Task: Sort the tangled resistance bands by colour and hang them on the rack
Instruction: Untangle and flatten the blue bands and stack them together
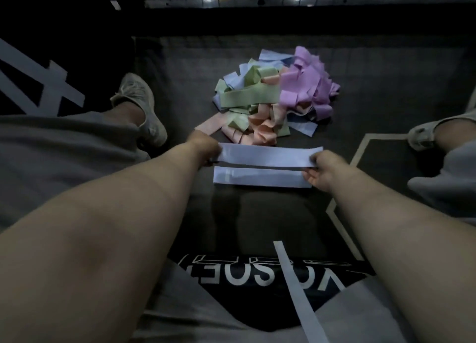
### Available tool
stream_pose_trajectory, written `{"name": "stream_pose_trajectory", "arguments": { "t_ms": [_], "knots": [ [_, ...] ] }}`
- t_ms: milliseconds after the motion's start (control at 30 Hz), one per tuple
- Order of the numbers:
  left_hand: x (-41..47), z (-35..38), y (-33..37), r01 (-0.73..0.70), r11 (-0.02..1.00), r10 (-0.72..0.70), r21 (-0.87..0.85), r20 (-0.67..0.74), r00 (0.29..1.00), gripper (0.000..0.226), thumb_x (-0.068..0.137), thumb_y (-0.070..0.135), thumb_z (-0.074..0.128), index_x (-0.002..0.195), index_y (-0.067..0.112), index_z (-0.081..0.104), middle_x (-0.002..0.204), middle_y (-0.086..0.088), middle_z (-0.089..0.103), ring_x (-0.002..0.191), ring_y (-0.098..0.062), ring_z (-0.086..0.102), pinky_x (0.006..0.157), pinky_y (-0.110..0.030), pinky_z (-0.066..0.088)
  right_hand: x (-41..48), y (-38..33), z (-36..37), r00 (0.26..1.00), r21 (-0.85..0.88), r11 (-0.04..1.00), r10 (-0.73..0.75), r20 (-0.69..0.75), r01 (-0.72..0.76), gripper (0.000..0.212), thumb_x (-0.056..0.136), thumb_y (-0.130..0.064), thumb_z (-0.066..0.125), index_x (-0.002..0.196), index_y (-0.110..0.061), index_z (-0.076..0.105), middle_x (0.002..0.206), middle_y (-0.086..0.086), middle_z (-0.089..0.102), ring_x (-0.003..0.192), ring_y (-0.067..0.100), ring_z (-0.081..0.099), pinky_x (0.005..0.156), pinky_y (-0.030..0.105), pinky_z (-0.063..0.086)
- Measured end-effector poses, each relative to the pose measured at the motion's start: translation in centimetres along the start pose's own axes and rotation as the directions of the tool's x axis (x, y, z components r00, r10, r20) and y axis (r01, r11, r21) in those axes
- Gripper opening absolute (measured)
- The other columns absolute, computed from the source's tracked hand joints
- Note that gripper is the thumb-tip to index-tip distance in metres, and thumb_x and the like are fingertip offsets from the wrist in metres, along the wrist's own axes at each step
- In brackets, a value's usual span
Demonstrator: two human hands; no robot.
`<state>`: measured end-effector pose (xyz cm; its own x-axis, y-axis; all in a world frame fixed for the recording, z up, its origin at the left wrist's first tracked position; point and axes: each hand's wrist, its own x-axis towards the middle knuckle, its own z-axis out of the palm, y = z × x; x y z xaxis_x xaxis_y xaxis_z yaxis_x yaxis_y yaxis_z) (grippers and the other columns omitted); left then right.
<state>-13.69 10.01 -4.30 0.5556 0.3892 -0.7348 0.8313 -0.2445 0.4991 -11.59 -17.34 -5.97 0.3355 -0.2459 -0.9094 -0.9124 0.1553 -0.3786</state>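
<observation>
Nearest to the camera is a black cloth with white letters (247, 281), and the two bare forearms reach forward over it.

In the head view, the left hand (203, 145) and the right hand (322, 167) each grip one end of a pale blue band (268, 156) and hold it stretched flat just above the dark floor (257, 214). The left fingers are mostly hidden behind the band. A second blue band (260, 178) lies flat just beside it, closer to the person.

The sorting seems to be at an early stage: only blue has a separate place. The tangled pile (273, 98) lies farther ahead, near the middle of the floor, with purple, green, peach and more blue bands knotted together. No rack can be seen, so the hanging is probably all left to do.

The bands look thin, flat and soft, with matte pastel surfaces.
</observation>
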Motion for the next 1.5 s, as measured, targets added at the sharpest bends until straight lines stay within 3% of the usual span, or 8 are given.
{"name": "stream_pose_trajectory", "arguments": {
  "t_ms": [133,200,333,667,867,1000,1200,1500],
  "knots": [
    [2.5,2.5,-2.8,0.08,0.997,-0.079,0.006,-0.072,0.994,0.031,0.087,-0.001,0.061,0.118,-0.004,0.064,0.107,-0.022,0.066,0.071,-0.027,0.063,0.046,-0.027,0.052,3.1,2.1,0.9,0.992,-0.131,0.991,0.0,-0.128,-0.017,0.036,0.1,-0.007,0.049,0.135,-0.014,0.052,0.121,0.012,0.059,0.073,0.019,0.062,0.047,0.031,0.05],
    [3.6,3.3,-4.0,0.114,0.993,-0.111,0.036,-0.062,0.992,0.031,0.088,0.001,0.062,0.119,-0.001,0.067,0.112,-0.02,0.069,0.09,-0.033,0.07,0.066,-0.037,0.062,4.6,2.9,1.0,0.98,-0.23,0.973,-0.037,-0.197,-0.009,0.033,0.098,-0.009,0.052,0.131,-0.009,0.055,0.114,0.015,0.064,0.071,0.018,0.065,0.045,0.028,0.051],
    [4.8,4.7,-6.5,0.115,0.992,-0.107,0.055,-0.125,0.986,0.018,0.088,0.002,0.064,0.103,0.0,0.073,0.108,-0.019,0.072,0.105,-0.033,0.069,0.094,-0.042,0.056,6.4,4.7,0.3,0.967,-0.388,0.921,-0.123,-0.222,0.028,0.027,0.091,-0.006,0.054,0.116,-0.002,0.064,0.092,0.015,0.066,0.074,0.026,0.065,0.065,0.038,0.057],
    [5.8,6.1,-8.7,0.164,0.964,-0.133,0.209,-0.154,0.979,0.017,0.089,0.023,0.073,0.097,0.025,0.058,0.11,-0.005,0.065,0.1,-0.024,0.062,0.092,-0.036,0.05,8.0,6.7,-0.8,0.927,-0.723,0.684,-0.325,-0.186,0.095,0.029,0.093,-0.017,0.058,0.12,-0.007,0.056,0.12,0.017,0.063,0.107,0.037,0.061,0.09,0.04,0.05],
    [4.7,6.2,-8.9,-0.021,0.722,0.189,0.692,-0.167,0.968,0.055,0.088,0.037,0.068,0.136,0.022,0.046,0.135,-0.008,0.046,0.122,-0.028,0.05,0.098,-0.041,0.045,6.4,6.5,-1.0,0.809,-0.97,0.146,-0.583,0.075,0.195,0.079,0.082,-0.034,0.073,0.148,-0.023,0.031,0.148,0.014,0.028,0.135,0.035,0.036,0.109,0.047,0.038],
    [4.4,6.5,-8.9,-0.283,0.426,0.261,0.859,0.183,0.948,0.082,0.082,0.039,0.074,0.15,0.03,0.029,0.152,-0.006,0.025,0.138,-0.029,0.031,0.112,-0.043,0.035,7.3,5.8,-1.0,0.797,-0.914,-0.262,-0.452,0.4,0.31,0.086,0.083,-0.025,0.075,0.154,-0.029,0.027,0.156,0.005,0.022,0.145,0.027,0.025,0.118,0.043,0.027],
    [5.3,6.2,-8.9,-0.332,0.363,0.289,0.871,0.234,0.928,0.07,0.087,0.022,0.07,0.148,0.026,0.034,0.148,-0.004,0.036,0.132,-0.028,0.039,0.106,-0.041,0.04,8.5,5.0,-1.3,0.799,-0.889,-0.294,-0.4,0.449,0.352,0.051,0.092,-0.011,0.059,0.139,-0.022,0.042,0.142,0.007,0.037,0.128,0.029,0.04,0.103,0.038,0.04],
    [5.1,6.8,-8.8,-0.127,0.692,0.11,0.71,0.071,0.991,0.07,0.087,0.02,0.074,0.146,0.018,0.037,0.14,-0.01,0.033,0.128,-0.03,0.043,0.106,-0.045,0.042,8.7,5.7,-1.5,0.833,-0.913,-0.218,-0.378,0.405,0.344,0.072,0.085,-0.002,0.067,0.146,-0.023,0.033,0.145,0.008,0.027,0.132,0.028,0.034,0.103,0.038,0.043]
  ]
}}
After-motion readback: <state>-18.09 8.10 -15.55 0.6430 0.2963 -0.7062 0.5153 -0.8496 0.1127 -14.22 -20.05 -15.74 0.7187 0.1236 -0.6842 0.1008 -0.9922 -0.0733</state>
